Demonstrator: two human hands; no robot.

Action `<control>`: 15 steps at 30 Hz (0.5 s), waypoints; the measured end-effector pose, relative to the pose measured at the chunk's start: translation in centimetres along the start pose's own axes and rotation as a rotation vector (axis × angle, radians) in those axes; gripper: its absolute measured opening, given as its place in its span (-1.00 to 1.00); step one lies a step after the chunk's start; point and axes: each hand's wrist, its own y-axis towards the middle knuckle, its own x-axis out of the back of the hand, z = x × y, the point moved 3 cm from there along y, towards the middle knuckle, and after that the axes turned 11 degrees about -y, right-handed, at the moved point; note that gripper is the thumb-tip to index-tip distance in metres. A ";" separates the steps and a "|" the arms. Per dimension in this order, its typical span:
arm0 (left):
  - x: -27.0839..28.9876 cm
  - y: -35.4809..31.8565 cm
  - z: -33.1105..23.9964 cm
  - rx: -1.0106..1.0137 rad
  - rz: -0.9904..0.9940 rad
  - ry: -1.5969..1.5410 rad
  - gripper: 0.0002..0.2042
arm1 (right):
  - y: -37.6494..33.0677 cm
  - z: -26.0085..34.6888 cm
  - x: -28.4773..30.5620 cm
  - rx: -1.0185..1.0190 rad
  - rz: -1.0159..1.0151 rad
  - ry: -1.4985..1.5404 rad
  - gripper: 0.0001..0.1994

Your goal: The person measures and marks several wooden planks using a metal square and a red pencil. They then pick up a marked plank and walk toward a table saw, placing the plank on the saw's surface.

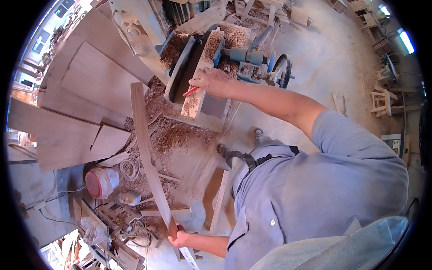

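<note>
My left hand (180,237) is closed around the lower end of a long, narrow wooden board (150,164). The board slants up and away to the left, over the sawdust-strewn floor. Between the fingers of my right hand (211,82) is a slim red pencil or pen (190,92); which of the two, I cannot make out. That hand lies over a pale wooden block (193,107) on the woodworking machine (180,67). Wood shavings (234,36) cover parts of the machine around a blue clamp (245,56).
A black handwheel (282,71) juts out from the machine's right side. Large wooden sheets (96,83) lean at the left. Below them stand a red-lidded bucket (101,182) and a coil of hose (129,168). Wood offcuts (166,211) and cables litter the lower left.
</note>
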 end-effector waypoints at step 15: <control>1.2 2.1 -7.5 -0.213 0.113 0.054 -0.48 | 5.3 19.3 1.5 0.158 0.627 0.780 -0.74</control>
